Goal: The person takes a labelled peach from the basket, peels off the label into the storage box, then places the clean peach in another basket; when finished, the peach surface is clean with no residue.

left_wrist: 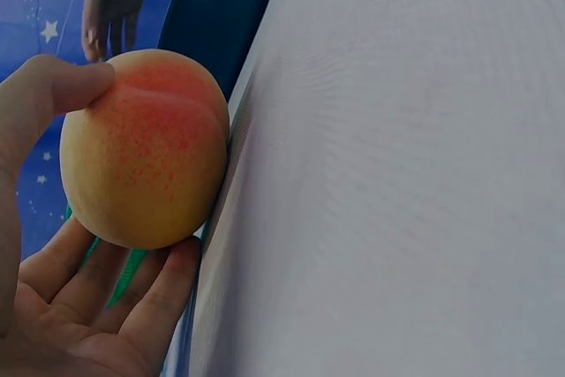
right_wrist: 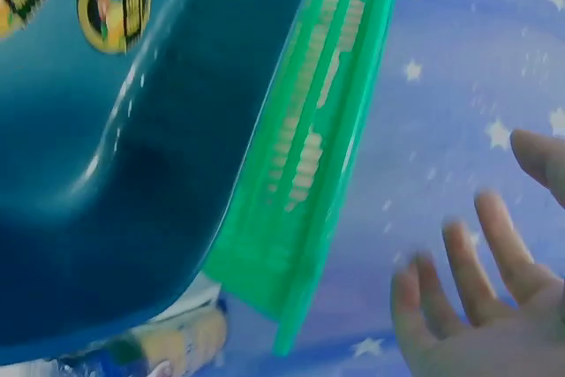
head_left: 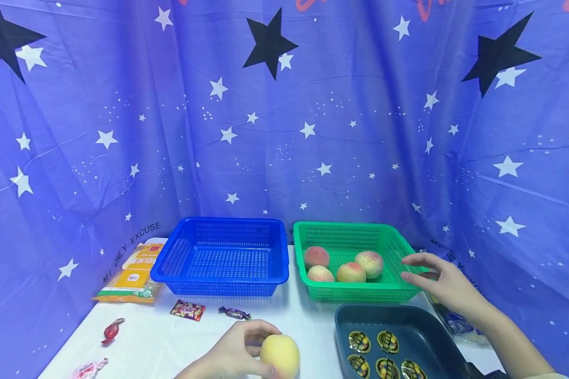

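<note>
Left hand (head_left: 232, 352) grasps a yellow peach (head_left: 280, 356) — fingers (left_wrist: 132, 297) curled round it, at the near edge of the white tabletop (head_left: 308, 326). Right hand (head_left: 443, 281) released, fingers spread, just beside the green basket (head_left: 393, 242) — four peaches (head_left: 343, 266) inside. Blue basket (head_left: 223, 276) left of it.

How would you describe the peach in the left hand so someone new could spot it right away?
Start at the white table with a blue basket and a green basket at the back. Come forward to the near edge, where the left hand grips one peach. Unlike the four pinker peaches lying in the green basket, it is mostly yellow and held outside any basket.
</note>
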A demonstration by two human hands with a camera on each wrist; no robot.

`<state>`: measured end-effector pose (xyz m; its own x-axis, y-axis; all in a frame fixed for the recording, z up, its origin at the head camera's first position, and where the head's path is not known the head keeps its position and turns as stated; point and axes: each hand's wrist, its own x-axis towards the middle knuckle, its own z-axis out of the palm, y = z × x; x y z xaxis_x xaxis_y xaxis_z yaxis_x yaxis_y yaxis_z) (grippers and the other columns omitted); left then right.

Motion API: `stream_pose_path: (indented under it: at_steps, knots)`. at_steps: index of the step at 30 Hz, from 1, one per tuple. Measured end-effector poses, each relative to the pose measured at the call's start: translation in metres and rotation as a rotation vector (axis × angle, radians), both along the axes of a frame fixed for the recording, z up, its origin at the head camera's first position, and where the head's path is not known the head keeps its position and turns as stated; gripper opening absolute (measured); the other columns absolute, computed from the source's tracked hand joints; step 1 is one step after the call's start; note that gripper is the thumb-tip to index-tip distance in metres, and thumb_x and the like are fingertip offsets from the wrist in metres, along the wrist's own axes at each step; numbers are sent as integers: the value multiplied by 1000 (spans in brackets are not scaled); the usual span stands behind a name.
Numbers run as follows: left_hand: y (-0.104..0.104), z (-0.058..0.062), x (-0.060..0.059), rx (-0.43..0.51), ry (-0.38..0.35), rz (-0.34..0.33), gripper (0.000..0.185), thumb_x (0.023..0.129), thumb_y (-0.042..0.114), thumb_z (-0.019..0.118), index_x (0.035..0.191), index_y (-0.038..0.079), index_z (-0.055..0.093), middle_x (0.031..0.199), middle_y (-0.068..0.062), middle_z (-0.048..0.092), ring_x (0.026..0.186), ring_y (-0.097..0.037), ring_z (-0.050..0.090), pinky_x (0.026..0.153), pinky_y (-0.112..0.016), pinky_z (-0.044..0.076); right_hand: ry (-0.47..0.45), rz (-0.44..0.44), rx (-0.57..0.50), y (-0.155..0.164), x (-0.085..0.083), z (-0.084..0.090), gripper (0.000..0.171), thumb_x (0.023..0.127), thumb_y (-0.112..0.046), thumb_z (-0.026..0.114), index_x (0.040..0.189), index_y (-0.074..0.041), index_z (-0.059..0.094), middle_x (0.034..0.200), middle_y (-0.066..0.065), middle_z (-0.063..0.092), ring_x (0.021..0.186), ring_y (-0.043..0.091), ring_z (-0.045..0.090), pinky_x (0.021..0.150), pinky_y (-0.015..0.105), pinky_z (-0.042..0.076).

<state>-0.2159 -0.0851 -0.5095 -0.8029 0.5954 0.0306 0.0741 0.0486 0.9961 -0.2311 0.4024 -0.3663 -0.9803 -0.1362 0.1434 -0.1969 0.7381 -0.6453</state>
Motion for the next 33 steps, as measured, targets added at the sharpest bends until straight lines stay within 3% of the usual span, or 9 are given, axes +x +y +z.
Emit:
stream_pose_path:
  at_steps: [2,4,6,12,19,26,30,33]
  knots:
    - [-1,1,0,-12,-4,20,60,77,9,98,132,14,75,128,-6,79,115,-26,78,100,-33,65,14,-17,19,5,-9,-1,63,110,-39,71,160,-5,50,166,31,45,146,57,51,109,68,56]
    - [-1,2,0,-17,-2,33,60,77,9,97,132,14,75,127,-7,79,113,-26,79,98,-33,65,-14,-19,37,12,-19,-4,76,110,-41,71,166,-3,39,173,37,30,152,67,35,112,82,44]
    - [-2,3,0,-20,7,40,60,76,9,97,131,14,75,127,-7,79,112,-26,79,96,-31,65,-58,-5,48,19,-27,-8,86,109,-42,71,170,2,28,174,43,18,153,73,25,111,89,38]
    - [-1,8,-2,-21,75,50,56,77,14,99,129,17,77,125,-4,80,113,-19,79,95,-26,66,-206,-32,25,33,-46,-24,105,109,-50,68,175,3,7,177,44,5,155,75,14,110,89,40]
    - [18,36,-9,-13,176,72,54,77,16,98,128,18,79,124,-1,81,114,-12,77,98,-23,64,-285,-72,-63,42,-55,-34,114,107,-51,69,175,2,-6,175,47,-4,157,75,5,114,91,33]
    - [48,74,-33,39,189,114,53,80,14,97,130,17,79,123,-2,80,114,-17,76,100,-30,66,-321,-52,-105,47,-60,-42,114,108,-49,68,176,-3,-11,172,51,-8,156,76,4,115,91,34]
    - [79,92,-55,64,163,215,50,82,17,97,128,20,80,124,-1,81,112,-19,77,96,-34,67,-317,-56,-74,52,-57,-43,113,109,-50,66,175,-1,-11,171,53,-5,154,77,9,111,88,41]
    - [106,101,-75,52,122,343,46,81,25,100,124,25,82,122,3,80,108,-17,76,90,-34,66,-301,-54,-44,54,-54,-41,112,110,-50,66,175,2,-9,169,54,0,152,77,13,109,85,45]
